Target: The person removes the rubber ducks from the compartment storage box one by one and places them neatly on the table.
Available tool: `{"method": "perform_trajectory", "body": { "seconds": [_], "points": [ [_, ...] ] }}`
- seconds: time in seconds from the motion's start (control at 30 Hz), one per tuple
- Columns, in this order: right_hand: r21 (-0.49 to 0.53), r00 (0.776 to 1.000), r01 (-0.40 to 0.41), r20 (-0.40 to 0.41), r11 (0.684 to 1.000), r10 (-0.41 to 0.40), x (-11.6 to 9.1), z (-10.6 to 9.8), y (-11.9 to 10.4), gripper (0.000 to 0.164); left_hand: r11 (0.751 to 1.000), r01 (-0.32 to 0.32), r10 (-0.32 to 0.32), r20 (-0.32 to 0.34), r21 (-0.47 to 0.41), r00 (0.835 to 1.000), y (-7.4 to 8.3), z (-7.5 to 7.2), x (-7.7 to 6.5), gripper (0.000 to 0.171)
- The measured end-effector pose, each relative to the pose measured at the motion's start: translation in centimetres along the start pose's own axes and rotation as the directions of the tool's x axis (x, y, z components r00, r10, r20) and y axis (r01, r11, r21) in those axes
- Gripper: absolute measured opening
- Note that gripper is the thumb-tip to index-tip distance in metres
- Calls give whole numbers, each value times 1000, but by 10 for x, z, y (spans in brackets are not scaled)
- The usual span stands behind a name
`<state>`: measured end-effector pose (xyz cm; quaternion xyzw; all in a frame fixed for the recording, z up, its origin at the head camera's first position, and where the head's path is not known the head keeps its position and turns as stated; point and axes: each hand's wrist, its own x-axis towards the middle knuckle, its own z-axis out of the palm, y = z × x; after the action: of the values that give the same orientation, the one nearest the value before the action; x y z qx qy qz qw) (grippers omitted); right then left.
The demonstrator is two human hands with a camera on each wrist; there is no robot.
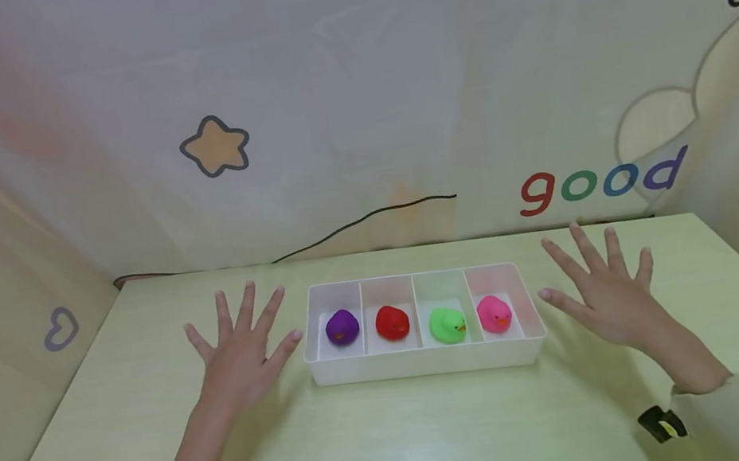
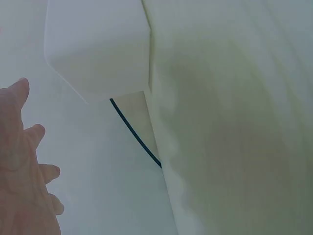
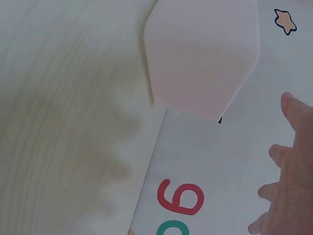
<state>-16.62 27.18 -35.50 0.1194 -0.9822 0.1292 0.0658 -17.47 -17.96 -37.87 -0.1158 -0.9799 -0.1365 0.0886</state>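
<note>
A white box [image 1: 426,361] with compartments stands mid-table between the hands. From left to right, its sections hold a purple toy duck [image 1: 342,327], a red toy duck [image 1: 392,323], a green toy duck [image 1: 447,325] and a pink toy duck [image 1: 495,314]. My left hand [image 1: 240,364], fingers spread, is over the table just left of the box and holds nothing. On the other side my right hand [image 1: 613,303] is spread the same way, its thumb near the box's right end. Both wrist views show the box's outer walls beside the fingers.
The pale wooden table [image 1: 411,449] runs back to a printed cloth [image 1: 350,105] with a star, a flower and the word "good". Cloth also rises along the left and right sides. Dark straps [image 1: 661,424] show at the cuffs.
</note>
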Motion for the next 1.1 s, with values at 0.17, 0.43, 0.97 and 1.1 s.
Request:
{"method": "perform_trajectory", "body": {
  "seconds": [0.17, 0.43, 0.97, 1.1],
  "points": [
    [38, 1000, 9, -3, 999, -9, 0, -2, -3, 71, 999, 3, -3, 6, -49, 1000, 4, -1, 1, 66],
    [166, 1000, 10, 25, 986, -14, 1, -8, -10, 69, 979, 0, 3, 14, -202, 1000, 8, -2, 3, 64],
    [484, 998, 24, 44, 875, -52, 5, -9, -20, 65, 852, 8, 16, 41, -523, 999, 14, -1, 5, 58],
    [587, 996, 31, 53, 809, -77, 6, -8, -21, 62, 797, 3, 31, 47, -603, 998, 16, 0, 6, 57]
  ]
}}
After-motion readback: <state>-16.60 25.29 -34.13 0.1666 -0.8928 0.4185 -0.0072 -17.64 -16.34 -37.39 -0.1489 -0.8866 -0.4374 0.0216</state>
